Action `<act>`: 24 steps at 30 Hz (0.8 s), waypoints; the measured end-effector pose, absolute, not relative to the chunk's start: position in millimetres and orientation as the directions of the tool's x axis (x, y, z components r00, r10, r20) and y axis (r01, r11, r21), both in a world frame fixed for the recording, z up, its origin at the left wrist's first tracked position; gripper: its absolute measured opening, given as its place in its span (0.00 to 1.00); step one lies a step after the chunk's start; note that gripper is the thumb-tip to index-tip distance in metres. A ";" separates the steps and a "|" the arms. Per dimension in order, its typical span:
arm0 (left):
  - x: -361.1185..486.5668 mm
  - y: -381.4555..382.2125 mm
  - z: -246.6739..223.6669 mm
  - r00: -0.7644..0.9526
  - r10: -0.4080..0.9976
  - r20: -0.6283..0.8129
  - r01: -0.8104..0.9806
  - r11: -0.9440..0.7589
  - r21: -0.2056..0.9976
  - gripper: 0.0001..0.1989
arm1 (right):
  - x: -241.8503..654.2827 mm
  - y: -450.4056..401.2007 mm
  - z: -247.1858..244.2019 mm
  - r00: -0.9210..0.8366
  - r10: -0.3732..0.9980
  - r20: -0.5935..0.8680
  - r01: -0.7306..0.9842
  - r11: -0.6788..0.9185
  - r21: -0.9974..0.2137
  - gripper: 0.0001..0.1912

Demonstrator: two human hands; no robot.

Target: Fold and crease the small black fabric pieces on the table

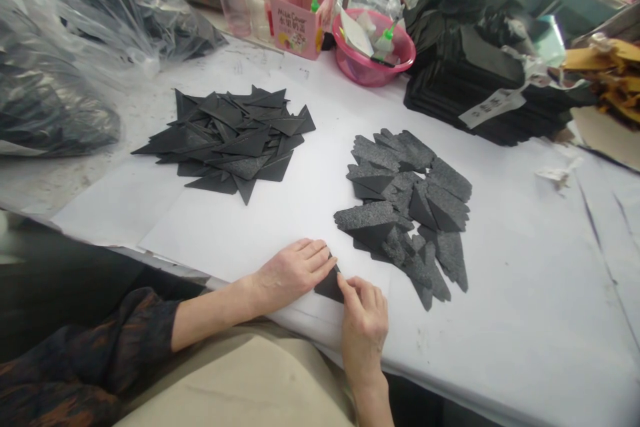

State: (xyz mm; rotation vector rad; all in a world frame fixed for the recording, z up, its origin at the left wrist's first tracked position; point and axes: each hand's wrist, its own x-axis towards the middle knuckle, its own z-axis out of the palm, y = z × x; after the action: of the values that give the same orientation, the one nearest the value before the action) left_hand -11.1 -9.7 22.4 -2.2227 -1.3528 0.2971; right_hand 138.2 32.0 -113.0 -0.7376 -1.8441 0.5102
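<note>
The person's two bare hands work at the near edge of the white surface (520, 293), and between them, just under the fingers, lies one small black piece (328, 288). The fingers of the left hand (287, 275) are stretched and close together, and their tips rest on the upper part of this piece; if the thumb also grips it from below, I cannot tell. The fingers of the right hand (366, 313) are bent, with the thumb and the first finger in a narrow pinch at the right edge of the same piece.

Ahead of the left fingers, and more to the left, there is a loose pile of pointed black pieces (227, 140), lying one over another. Ahead of the right fingers, and a little to the right, many folded pieces (403, 213) with speckled grey parts overlap in uneven rows.

Farther beyond the fingers stand a pink box (297, 23) and, just beside it on the right, a pink bowl (373, 70) with a green-tipped bottle (384, 42) inside. Well to the right of the bowl's middle rises a tall black stack (475, 73), and far left of the fingers are clear plastic bags (125, 10) with dark contents
</note>
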 end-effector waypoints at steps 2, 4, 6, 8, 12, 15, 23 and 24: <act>-10.3 -9.3 19.7 0.475 0.876 0.082 0.756 -0.359 -0.548 0.13 | 138.4 30.2 -113.2 -0.288 0.700 0.653 0.274 0.714 -0.645 0.14; -8.9 -8.6 17.9 0.494 0.865 0.089 0.750 -0.371 -0.547 0.12 | 138.7 29.6 -112.5 -0.297 0.708 0.641 0.282 0.706 -0.649 0.14; -7.3 -8.3 17.5 0.522 0.848 0.090 0.744 -0.401 -0.534 0.12 | 139.2 30.3 -111.4 -0.301 0.711 0.636 0.277 0.703 -0.655 0.14; -5.4 -9.1 18.1 0.535 0.840 0.092 0.741 -0.414 -0.529 0.12 | 140.7 31.4 -110.9 -0.290 0.710 0.641 0.251 0.703 -0.665 0.13; -1.3 -13.3 18.7 0.503 0.861 0.077 0.741 -0.383 -0.552 0.13 | 148.3 32.0 -113.6 -0.232 0.735 0.638 0.181 0.677 -0.714 0.08; 1.6 -16.2 17.3 0.483 0.873 0.068 0.739 -0.364 -0.566 0.14 | 155.4 30.0 -118.3 -0.225 0.746 0.627 0.167 0.663 -0.730 0.07; 6.5 -16.0 13.4 0.465 0.883 0.065 0.737 -0.346 -0.581 0.14 | 160.1 20.1 -126.4 -0.246 0.716 0.653 0.242 0.698 -0.674 0.14; 6.7 -15.3 12.7 0.469 0.881 0.060 0.738 -0.353 -0.576 0.13 | 159.6 19.1 -126.0 -0.249 0.721 0.646 0.248 0.692 -0.677 0.14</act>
State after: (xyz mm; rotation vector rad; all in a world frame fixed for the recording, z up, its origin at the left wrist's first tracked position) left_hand 6.7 -15.3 12.7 -2.1840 -1.3401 0.3522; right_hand 159.6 19.1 -126.0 -0.7670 -1.8132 0.5420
